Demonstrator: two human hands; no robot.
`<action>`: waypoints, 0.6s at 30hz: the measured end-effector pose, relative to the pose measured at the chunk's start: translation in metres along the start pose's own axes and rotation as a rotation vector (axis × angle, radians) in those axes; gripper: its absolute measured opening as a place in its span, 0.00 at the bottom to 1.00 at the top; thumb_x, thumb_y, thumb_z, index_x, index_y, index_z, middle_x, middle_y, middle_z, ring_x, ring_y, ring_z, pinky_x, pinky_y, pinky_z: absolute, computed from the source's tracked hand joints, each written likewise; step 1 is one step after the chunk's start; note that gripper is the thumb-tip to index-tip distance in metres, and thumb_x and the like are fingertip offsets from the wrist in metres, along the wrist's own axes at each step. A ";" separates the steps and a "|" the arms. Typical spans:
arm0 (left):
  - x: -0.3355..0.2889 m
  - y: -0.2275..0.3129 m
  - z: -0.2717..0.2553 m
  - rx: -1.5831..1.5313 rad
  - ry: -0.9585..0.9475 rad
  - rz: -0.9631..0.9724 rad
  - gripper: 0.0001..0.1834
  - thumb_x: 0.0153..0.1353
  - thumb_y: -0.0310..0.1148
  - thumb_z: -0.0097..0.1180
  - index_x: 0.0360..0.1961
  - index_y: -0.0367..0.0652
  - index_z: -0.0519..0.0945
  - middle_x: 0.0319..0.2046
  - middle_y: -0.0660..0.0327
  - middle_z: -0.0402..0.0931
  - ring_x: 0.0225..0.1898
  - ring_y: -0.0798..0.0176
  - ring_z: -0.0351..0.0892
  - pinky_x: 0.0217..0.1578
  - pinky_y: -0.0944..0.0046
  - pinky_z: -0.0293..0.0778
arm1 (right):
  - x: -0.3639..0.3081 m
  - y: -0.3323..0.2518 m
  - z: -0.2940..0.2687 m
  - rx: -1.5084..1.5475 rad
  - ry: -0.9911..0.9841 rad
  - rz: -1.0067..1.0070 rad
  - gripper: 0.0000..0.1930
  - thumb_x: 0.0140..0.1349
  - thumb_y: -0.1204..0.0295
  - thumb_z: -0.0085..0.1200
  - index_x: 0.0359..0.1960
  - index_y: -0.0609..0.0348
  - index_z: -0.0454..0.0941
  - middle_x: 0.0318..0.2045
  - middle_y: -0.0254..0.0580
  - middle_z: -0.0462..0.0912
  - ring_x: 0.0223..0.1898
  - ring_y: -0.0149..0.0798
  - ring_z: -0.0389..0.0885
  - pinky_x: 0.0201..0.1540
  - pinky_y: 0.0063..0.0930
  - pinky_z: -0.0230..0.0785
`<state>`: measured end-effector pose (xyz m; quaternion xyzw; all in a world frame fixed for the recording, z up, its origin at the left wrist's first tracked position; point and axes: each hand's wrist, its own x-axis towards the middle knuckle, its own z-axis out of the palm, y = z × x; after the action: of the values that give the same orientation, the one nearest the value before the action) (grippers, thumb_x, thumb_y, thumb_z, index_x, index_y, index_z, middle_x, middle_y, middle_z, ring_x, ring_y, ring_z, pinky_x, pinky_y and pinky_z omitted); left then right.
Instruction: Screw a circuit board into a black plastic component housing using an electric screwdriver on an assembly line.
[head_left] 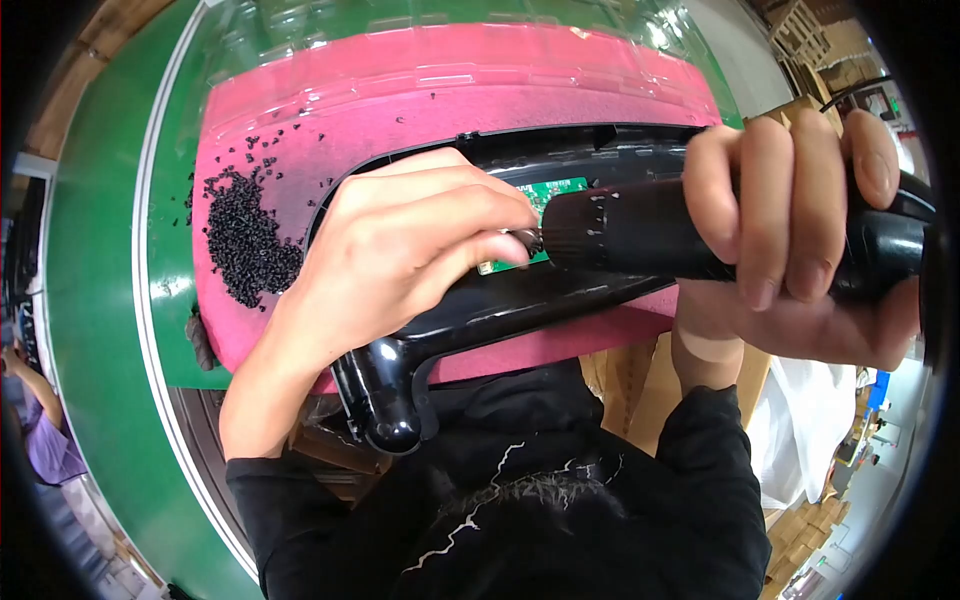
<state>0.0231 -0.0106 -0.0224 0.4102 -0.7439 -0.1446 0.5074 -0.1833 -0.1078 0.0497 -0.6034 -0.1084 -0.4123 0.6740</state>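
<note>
Head view: the right grip [768,215] is wrapped around the thick body of a black driver [620,230], which lies nearly level and points left; the left grip [405,230] is pinched, thumb against forefinger, on the small dark tip [526,240] at the driver's nose. Whether that tip is a bit or a screw is too small to tell. Directly beneath is the green board [560,190], partly covered by fingers and driver, sitting inside a long black shell [530,300] whose stubby arm juts from its left end toward the person. My reading is that the step in hand is preparing or steadying the tip at the nose, probably for fastening; contact with the board cannot be made out. If so, the next move calls for a firm pinch, the driver swung more upright, and care not to scrape the board. Under the shell is a pink mat [230,340] on the green surface [178,280]. To the left, just beside the shell, spreads a pile [242,240] of tiny black pieces, with a dark lump [200,342] nearer the person. A clear plastic sheet [430,75] covers the far part of the mat; a white bag [800,430] lies near right.
</note>
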 end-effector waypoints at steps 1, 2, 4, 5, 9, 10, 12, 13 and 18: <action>-0.001 -0.001 -0.002 -0.008 -0.020 -0.016 0.07 0.49 0.20 0.68 0.30 0.33 0.82 0.29 0.55 0.84 0.31 0.55 0.83 0.33 0.62 0.78 | 0.000 0.003 -0.001 -0.006 0.006 -0.001 0.26 0.58 0.52 0.60 0.49 0.56 0.70 0.25 0.26 0.77 0.23 0.25 0.76 0.32 0.21 0.65; 0.000 0.000 -0.003 -0.015 -0.025 -0.013 0.07 0.49 0.20 0.68 0.30 0.33 0.82 0.29 0.55 0.84 0.31 0.55 0.83 0.33 0.62 0.78 | 0.000 0.008 0.000 -0.011 -0.008 -0.039 0.27 0.59 0.51 0.60 0.51 0.55 0.69 0.26 0.27 0.77 0.23 0.25 0.75 0.33 0.22 0.65; -0.002 0.001 -0.006 0.190 -0.051 -0.070 0.07 0.51 0.17 0.64 0.33 0.33 0.82 0.28 0.56 0.83 0.30 0.56 0.83 0.32 0.64 0.78 | 0.001 0.023 0.002 -0.005 -0.047 -0.112 0.29 0.61 0.48 0.58 0.55 0.54 0.69 0.28 0.27 0.77 0.24 0.25 0.73 0.34 0.23 0.64; -0.003 0.001 -0.007 0.247 0.002 -0.072 0.05 0.55 0.16 0.61 0.33 0.34 0.83 0.27 0.57 0.83 0.30 0.59 0.83 0.32 0.65 0.78 | 0.002 0.029 0.001 0.005 -0.052 -0.110 0.29 0.61 0.48 0.58 0.55 0.54 0.69 0.28 0.27 0.77 0.24 0.25 0.73 0.34 0.23 0.64; -0.002 -0.004 -0.012 0.185 0.230 -0.208 0.03 0.65 0.21 0.59 0.35 0.35 0.84 0.27 0.60 0.84 0.28 0.71 0.81 0.29 0.70 0.75 | 0.003 0.039 -0.002 -0.093 0.000 0.016 0.29 0.65 0.43 0.51 0.52 0.55 0.70 0.23 0.29 0.74 0.20 0.27 0.69 0.28 0.25 0.60; -0.002 -0.003 -0.012 0.185 0.232 -0.210 0.03 0.65 0.21 0.59 0.35 0.35 0.84 0.27 0.60 0.84 0.28 0.71 0.81 0.29 0.70 0.75 | 0.003 0.042 -0.002 -0.116 0.012 0.048 0.29 0.66 0.41 0.49 0.51 0.55 0.71 0.22 0.29 0.73 0.19 0.27 0.68 0.26 0.25 0.59; -0.003 -0.001 -0.010 0.212 0.130 -0.304 0.05 0.66 0.23 0.58 0.34 0.34 0.84 0.25 0.60 0.83 0.26 0.70 0.80 0.29 0.70 0.75 | 0.002 0.051 0.001 -0.149 0.110 0.057 0.27 0.66 0.44 0.48 0.48 0.56 0.70 0.20 0.30 0.72 0.18 0.28 0.67 0.26 0.26 0.59; -0.004 -0.002 -0.008 0.147 0.127 -0.388 0.08 0.65 0.31 0.62 0.33 0.36 0.82 0.24 0.50 0.79 0.26 0.49 0.81 0.29 0.57 0.75 | 0.000 0.054 0.000 -0.149 0.108 0.061 0.27 0.66 0.44 0.48 0.48 0.56 0.70 0.20 0.30 0.72 0.18 0.28 0.67 0.26 0.26 0.59; 0.000 0.007 -0.011 0.253 0.004 -0.523 0.13 0.66 0.35 0.61 0.30 0.35 0.79 0.24 0.47 0.76 0.28 0.41 0.78 0.30 0.50 0.73 | 0.000 0.061 0.002 -0.174 0.178 0.085 0.24 0.66 0.47 0.47 0.46 0.56 0.71 0.19 0.32 0.70 0.17 0.28 0.65 0.26 0.26 0.59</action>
<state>0.0295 -0.0035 -0.0131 0.6481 -0.6242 -0.1759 0.3993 -0.1403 -0.1099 0.0064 -0.6246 0.0138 -0.4431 0.6430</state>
